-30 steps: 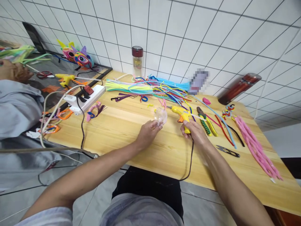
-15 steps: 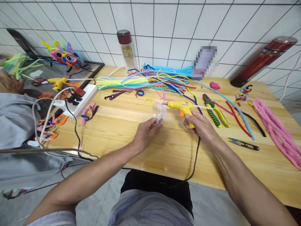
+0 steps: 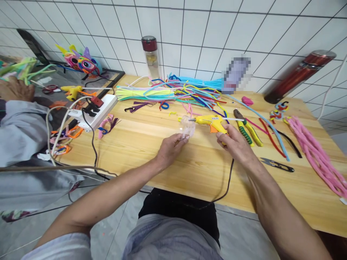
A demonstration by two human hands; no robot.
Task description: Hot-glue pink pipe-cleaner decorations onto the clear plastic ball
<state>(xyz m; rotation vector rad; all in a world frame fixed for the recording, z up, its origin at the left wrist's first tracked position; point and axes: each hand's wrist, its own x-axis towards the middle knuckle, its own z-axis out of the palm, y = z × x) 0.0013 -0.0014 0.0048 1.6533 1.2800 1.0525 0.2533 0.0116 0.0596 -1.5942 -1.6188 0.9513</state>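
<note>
My left hand (image 3: 173,148) pinches a small clear plastic piece (image 3: 187,126), roundish in shape; its exact kind is hard to make out. Wrapped around the handle of a yellow hot glue gun (image 3: 210,121) is my right hand (image 3: 231,141). The gun's nozzle points left and meets the clear piece's upper edge, though I cannot tell whether they touch. A white glue stick sticks out of its back end, and a black cord hangs from the handle. Behind the clear piece lies a scrap of yellow pipe cleaner (image 3: 172,113).
Pliers (image 3: 248,128), thread snips (image 3: 277,164) and pink pipe cleaners (image 3: 317,155) lie on the right. Colourful pipe cleaners (image 3: 162,93) are heaped at the back near a glass bottle (image 3: 151,57) and a red flask (image 3: 300,76). Left are a power strip (image 3: 101,112) and another person's hand (image 3: 17,90).
The camera view has shifted slightly. The glue gun's nozzle now overlaps the clear piece's upper edge; both hands keep their holds.
</note>
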